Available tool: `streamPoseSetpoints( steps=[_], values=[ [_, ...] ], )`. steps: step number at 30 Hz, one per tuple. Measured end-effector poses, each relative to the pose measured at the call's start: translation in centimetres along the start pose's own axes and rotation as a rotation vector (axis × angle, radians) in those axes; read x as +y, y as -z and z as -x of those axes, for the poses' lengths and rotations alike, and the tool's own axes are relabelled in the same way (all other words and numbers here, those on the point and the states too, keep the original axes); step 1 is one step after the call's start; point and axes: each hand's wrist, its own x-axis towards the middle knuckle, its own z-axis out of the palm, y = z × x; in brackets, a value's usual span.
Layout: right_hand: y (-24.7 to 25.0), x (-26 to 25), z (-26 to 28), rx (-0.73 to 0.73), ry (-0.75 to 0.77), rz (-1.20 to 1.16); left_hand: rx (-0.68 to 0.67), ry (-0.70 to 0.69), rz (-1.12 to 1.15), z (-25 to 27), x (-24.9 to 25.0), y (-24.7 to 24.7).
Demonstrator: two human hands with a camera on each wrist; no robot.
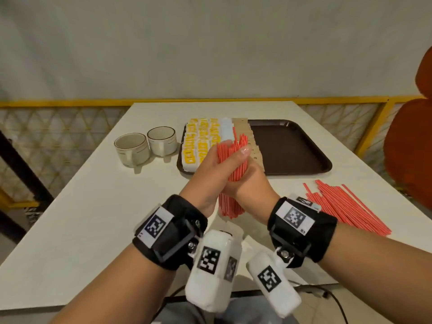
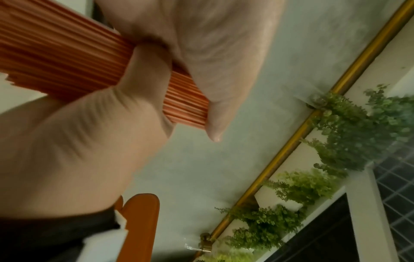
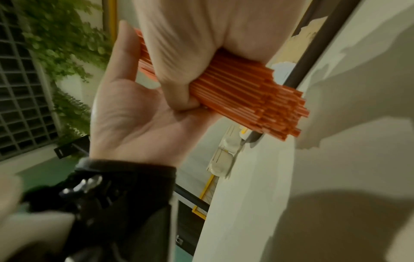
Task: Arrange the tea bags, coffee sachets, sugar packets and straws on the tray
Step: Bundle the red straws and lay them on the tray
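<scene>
- The left hand (image 1: 211, 170) and the right hand (image 1: 249, 183) are both wrapped round one bundle of red straws (image 1: 233, 160), held upright above the table (image 1: 93, 206)
- The left fingers (image 3: 179, 74) curl over the bundle, and the left thumb lies along its front with the nail showing near the top
- In the right wrist view the right palm (image 3: 134, 120) lies open under the bundle with the thumb straight beside it; the left wrist view shows right-hand fingers (image 2: 215, 70) bent over the straws (image 2: 67, 53), so this hand cups and clasps them
- The bundle's uneven tips fan out just above the fingers, and its lower ends stick out below both wrists, close to the tabletop
- Beyond the fingers sits a dark brown tray (image 1: 292, 146); its left part, right behind the fingertips, holds rows of yellow sachets (image 1: 198, 146), white packets (image 1: 226, 129) and tan packets (image 1: 243, 127), packed edge to edge
- The tray's right part shows bare
- To the right of the right hand, well apart from the fingers, loose red straws (image 1: 346, 206) lie in a flat heap on the table, off the tray
- To the left of the left fingers, just beside the tray's left rim, two white cups (image 1: 145, 146) stand touching each other
- An orange chair (image 1: 411, 141) stands past the table's far right corner
</scene>
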Motion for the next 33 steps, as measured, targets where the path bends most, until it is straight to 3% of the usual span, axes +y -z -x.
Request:
streamPoseSetpoints(
  steps=[3,7,10,13,15,17,26,31,33],
  values=[
    [-0.9,0.5,0.2,0.012,-0.053,0.043,0.01,0.013,-0.047,0.5,-0.9,0.4],
    [-1.8,0.1,0.9,0.08,-0.043,-0.139,0.001,-0.042,-0.165,1.0,-0.2,1.4],
    [-2.4,0.5,1.5,0.094,-0.041,-0.204,0.022,-0.152,-0.285,0.5,1.9,2.0],
    [-2.8,0.8,2.1,0.113,-0.03,-0.195,-0.056,-0.315,-0.618,-0.1,3.7,1.7],
    [-3.0,0.7,2.4,0.145,-0.03,-0.174,-0.148,-0.37,-0.904,-0.2,3.8,1.0],
    [-2.9,0.7,2.4,0.157,-0.046,-0.167,-0.174,-0.395,-1.025,-0.6,3.4,0.6],
    [-2.8,2.7,2.1,0.092,-0.154,-0.024,-0.265,-0.205,-1.111,-2.2,1.9,0.1],
    [-2.3,2.2,2.1,0.089,-0.194,-0.108,-0.212,-0.18,-0.889,-2.6,1.3,-0.4],
    [-2.3,2.1,2.4,0.11,-0.194,-0.236,-0.185,-0.151,-0.622,-2.4,0.8,0.1]
  ],
)
